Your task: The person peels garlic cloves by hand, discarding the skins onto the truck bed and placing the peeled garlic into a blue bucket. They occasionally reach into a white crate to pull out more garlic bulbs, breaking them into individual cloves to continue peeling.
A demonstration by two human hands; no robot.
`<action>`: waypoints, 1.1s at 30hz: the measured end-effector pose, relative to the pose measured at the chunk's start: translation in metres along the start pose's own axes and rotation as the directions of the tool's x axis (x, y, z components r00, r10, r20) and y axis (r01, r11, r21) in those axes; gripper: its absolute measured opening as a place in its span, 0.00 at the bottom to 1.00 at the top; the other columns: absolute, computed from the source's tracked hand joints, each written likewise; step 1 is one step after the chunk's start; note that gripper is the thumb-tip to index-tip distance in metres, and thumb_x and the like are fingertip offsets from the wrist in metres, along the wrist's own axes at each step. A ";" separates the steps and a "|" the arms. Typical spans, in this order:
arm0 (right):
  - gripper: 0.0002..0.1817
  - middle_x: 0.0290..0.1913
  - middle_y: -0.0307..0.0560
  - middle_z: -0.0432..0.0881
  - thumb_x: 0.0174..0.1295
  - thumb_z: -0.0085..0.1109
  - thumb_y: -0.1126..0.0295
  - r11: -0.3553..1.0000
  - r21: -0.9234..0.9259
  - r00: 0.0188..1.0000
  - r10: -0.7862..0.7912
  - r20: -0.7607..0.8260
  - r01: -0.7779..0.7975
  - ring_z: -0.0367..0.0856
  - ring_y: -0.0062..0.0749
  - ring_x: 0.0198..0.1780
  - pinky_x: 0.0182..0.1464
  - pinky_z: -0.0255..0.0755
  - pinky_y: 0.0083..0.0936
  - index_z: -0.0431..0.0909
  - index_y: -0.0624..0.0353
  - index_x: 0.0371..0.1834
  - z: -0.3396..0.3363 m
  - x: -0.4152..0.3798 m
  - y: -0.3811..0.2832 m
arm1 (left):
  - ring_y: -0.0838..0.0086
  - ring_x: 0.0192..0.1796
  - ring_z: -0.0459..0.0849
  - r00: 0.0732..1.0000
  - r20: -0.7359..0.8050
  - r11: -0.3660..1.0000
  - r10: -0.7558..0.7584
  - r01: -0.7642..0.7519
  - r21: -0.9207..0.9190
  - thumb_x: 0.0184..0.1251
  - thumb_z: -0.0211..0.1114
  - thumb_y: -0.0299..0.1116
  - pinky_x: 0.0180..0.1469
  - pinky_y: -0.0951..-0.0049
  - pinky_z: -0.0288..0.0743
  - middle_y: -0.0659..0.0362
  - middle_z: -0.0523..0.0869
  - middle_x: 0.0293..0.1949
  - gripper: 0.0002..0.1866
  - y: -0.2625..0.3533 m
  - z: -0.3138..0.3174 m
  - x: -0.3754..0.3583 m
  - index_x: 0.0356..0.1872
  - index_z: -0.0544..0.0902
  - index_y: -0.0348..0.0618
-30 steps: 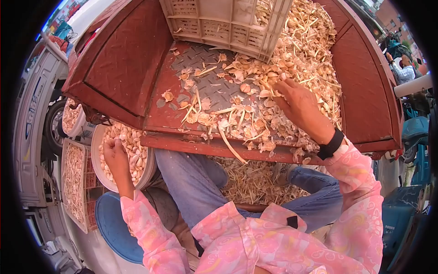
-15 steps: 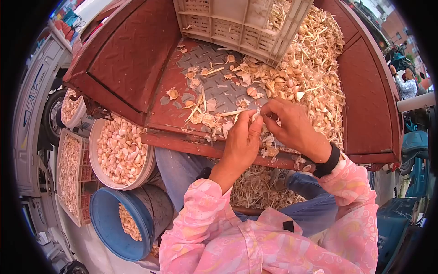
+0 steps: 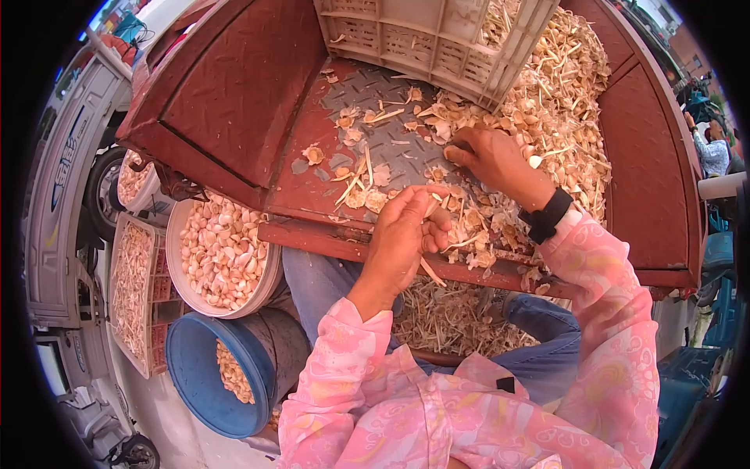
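Note:
My left hand [image 3: 405,234] is curled over the front edge of the red metal bed [image 3: 312,203], holding a garlic clove and a dry stem that sticks out below the fingers. My right hand [image 3: 491,160], with a black wristband, reaches further in and pinches at the garlic pile [image 3: 555,109] of cloves, stems and papery skins. Both sleeves are pink and patterned.
A white bowl [image 3: 269,283] full of peeled cloves sits at lower left above a blue bucket [image 3: 199,383] with some cloves inside. A slatted tray [image 3: 129,297] of cloves lies further left. A beige plastic crate [image 3: 422,39] stands at the bed's back. Stems litter the ground by my knees.
A second ago my left hand was over the white bowl; it came to the bed and met the right hand. Now the hands have parted and my right hand has reached back into the pile.

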State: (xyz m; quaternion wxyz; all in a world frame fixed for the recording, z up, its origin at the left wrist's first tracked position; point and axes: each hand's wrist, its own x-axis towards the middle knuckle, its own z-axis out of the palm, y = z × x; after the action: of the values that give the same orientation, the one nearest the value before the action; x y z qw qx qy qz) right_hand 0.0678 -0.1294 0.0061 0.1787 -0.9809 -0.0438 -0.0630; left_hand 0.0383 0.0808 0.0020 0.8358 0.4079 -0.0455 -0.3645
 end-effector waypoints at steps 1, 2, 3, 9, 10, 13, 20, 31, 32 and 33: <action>0.12 0.29 0.56 0.78 0.56 0.57 0.62 1.000 0.001 1.000 -0.006 -0.003 0.006 0.78 0.52 0.36 0.37 0.69 0.41 0.78 0.59 0.34 0.004 0.003 -0.003 | 0.79 0.25 0.75 0.999 -0.049 1.000 0.000 -0.001 -0.004 0.74 0.44 0.36 0.28 0.84 0.71 0.55 0.79 0.31 0.16 0.003 0.001 0.001 0.50 0.71 0.33; 0.12 0.31 0.55 0.78 0.57 0.57 0.62 1.000 0.001 1.000 -0.014 -0.001 0.014 0.78 0.51 0.36 0.37 0.69 0.39 0.78 0.60 0.35 0.010 0.004 -0.005 | 0.79 0.25 0.75 0.995 -0.099 1.000 0.002 -0.003 -0.013 0.74 0.44 0.36 0.29 0.84 0.71 0.55 0.79 0.31 0.16 0.006 0.004 0.000 0.50 0.71 0.33; 0.12 0.32 0.55 0.77 0.57 0.57 0.62 1.000 0.001 1.000 -0.025 0.004 0.025 0.77 0.50 0.37 0.37 0.69 0.37 0.77 0.60 0.35 0.014 0.004 -0.007 | 0.80 0.26 0.75 0.988 -0.153 1.000 0.003 -0.007 -0.024 0.74 0.44 0.36 0.29 0.84 0.72 0.54 0.80 0.32 0.15 0.007 0.006 0.000 0.50 0.71 0.34; 0.08 0.28 0.55 0.77 0.54 0.58 0.71 0.948 0.206 0.969 -0.230 -0.088 0.243 0.77 0.52 0.34 0.35 0.70 0.39 0.76 0.61 0.35 0.003 -0.017 -0.016 | 0.82 0.26 0.73 0.988 -0.110 0.991 0.112 -0.119 -0.061 0.74 0.44 0.37 0.27 0.86 0.67 0.52 0.80 0.32 0.16 -0.002 -0.003 0.004 0.49 0.71 0.35; 0.08 0.27 0.56 0.77 0.53 0.58 0.71 0.954 0.185 0.971 -0.220 -0.097 0.235 0.77 0.53 0.33 0.34 0.70 0.40 0.76 0.60 0.36 0.002 -0.022 -0.017 | 0.83 0.25 0.72 0.986 -0.098 0.988 0.133 -0.139 -0.062 0.74 0.44 0.38 0.26 0.86 0.65 0.53 0.80 0.31 0.16 -0.005 -0.002 0.003 0.49 0.71 0.35; 0.08 0.26 0.55 0.77 0.52 0.59 0.71 0.990 0.128 0.998 -0.061 0.029 0.057 0.77 0.53 0.32 0.33 0.70 0.38 0.74 0.63 0.33 -0.001 -0.034 -0.012 | 0.84 0.22 0.68 0.984 -0.034 0.983 0.173 -0.175 -0.049 0.75 0.43 0.39 0.23 0.89 0.61 0.56 0.78 0.28 0.16 -0.010 0.007 0.000 0.48 0.71 0.36; 0.11 0.22 0.48 0.74 0.52 0.62 0.71 0.873 0.476 0.994 0.079 0.080 -0.108 0.73 0.35 0.25 0.30 0.68 0.29 0.69 0.64 0.30 -0.020 -0.051 -0.023 | 0.87 0.20 0.63 0.975 -0.024 0.975 0.220 -0.220 0.029 0.75 0.43 0.40 0.21 0.91 0.56 0.59 0.75 0.25 0.16 -0.021 0.014 -0.003 0.47 0.72 0.37; 0.10 0.24 0.35 0.70 0.54 0.64 0.74 0.569 0.816 0.995 0.058 0.087 -0.105 0.67 0.14 0.26 0.28 0.64 0.15 0.70 0.61 0.31 -0.018 -0.076 -0.029 | 0.85 0.30 0.76 0.990 -0.009 0.976 0.137 -0.134 0.174 0.70 0.54 0.35 0.31 0.86 0.71 0.63 0.81 0.32 0.15 -0.039 0.019 0.012 0.50 0.75 0.36; 0.10 0.24 0.35 0.70 0.54 0.64 0.74 0.555 0.825 0.994 0.048 0.094 -0.104 0.67 0.14 0.26 0.28 0.64 0.15 0.71 0.61 0.32 -0.022 -0.080 -0.028 | 0.85 0.30 0.76 0.994 -0.009 0.983 0.112 -0.109 0.146 0.68 0.56 0.34 0.32 0.86 0.72 0.63 0.81 0.31 0.14 -0.037 0.022 0.011 0.48 0.77 0.36; 0.10 0.23 0.34 0.70 0.54 0.64 0.74 0.621 0.778 0.995 0.040 0.090 -0.096 0.67 0.14 0.26 0.28 0.64 0.15 0.70 0.61 0.31 -0.026 -0.082 -0.028 | 0.85 0.30 0.77 0.996 -0.012 0.989 0.090 -0.088 0.119 0.67 0.58 0.34 0.32 0.85 0.72 0.63 0.80 0.30 0.13 -0.036 0.023 0.011 0.46 0.78 0.35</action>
State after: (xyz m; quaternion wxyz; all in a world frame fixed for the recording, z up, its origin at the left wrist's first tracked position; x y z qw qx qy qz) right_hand -0.0194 -0.1182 0.0287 0.5870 -0.8088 -0.0355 0.0005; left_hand 0.0172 0.0443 -0.0110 0.8260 0.4573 -0.0779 -0.3202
